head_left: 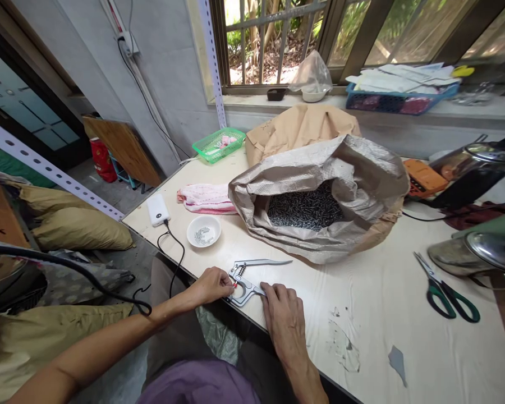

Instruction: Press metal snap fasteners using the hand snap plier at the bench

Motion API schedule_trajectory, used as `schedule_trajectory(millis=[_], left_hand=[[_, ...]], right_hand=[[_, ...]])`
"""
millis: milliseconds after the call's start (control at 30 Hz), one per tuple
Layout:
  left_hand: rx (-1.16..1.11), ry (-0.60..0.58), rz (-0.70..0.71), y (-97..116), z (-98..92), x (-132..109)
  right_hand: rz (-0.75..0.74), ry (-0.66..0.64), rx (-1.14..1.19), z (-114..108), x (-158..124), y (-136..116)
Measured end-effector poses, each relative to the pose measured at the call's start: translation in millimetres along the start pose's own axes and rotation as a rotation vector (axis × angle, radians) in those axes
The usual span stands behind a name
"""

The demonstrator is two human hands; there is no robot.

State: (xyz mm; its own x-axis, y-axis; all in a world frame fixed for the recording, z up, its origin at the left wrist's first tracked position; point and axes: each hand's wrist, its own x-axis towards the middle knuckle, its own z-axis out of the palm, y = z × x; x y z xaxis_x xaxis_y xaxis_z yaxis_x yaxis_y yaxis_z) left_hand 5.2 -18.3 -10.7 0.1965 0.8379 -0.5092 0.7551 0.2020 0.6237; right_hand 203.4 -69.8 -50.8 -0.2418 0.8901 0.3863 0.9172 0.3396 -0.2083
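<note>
A metal plier-like hand tool (247,276) lies on the white table (374,314) near its front edge, one long handle pointing right. My left hand (212,285) pinches something small and reddish at the tool's jaw end. My right hand (283,314) rests on the table with its curled fingers holding down the tool's lower handle. Beyond the tool, a small white bowl (203,230) holds tiny metal parts. Further back, an open grey sack (320,196) is full of small dark metal pieces.
Green-handled scissors (446,292) lie at the right. A white power bank (157,209) with a black cable, a pink cloth (206,199) and a green basket (219,144) sit at the left rear. Metal kettles (475,174) and an orange device (423,177) stand at the right.
</note>
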Motion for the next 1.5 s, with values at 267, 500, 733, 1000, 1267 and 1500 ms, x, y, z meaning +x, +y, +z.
schedule_trajectory(millis=[267, 500, 733, 1000, 1267, 1500], left_hand=[[-0.008, -0.066, -0.067, -5, -3.6, 11], [-0.103, -0.101, -0.017, -13, 1.0, 10], [-0.135, -0.067, -0.036, -14, 3.4, 6], [-0.114, -0.061, -0.039, -15, 4.7, 10], [-0.153, -0.044, -0.064, -18, 7.7, 12], [-0.162, -0.041, -0.066, -18, 7.8, 11]], right_hand=[[0.011, 0.012, 0.119, 6, -5, -4], [0.01, 0.017, 0.186, 3, -6, -5], [0.036, -0.063, 0.203, 7, -6, -3], [-0.068, -0.155, 0.252, -5, 5, 15], [-0.16, -0.229, 0.203, -6, 9, 25], [-0.164, -0.22, 0.196, -5, 6, 25]])
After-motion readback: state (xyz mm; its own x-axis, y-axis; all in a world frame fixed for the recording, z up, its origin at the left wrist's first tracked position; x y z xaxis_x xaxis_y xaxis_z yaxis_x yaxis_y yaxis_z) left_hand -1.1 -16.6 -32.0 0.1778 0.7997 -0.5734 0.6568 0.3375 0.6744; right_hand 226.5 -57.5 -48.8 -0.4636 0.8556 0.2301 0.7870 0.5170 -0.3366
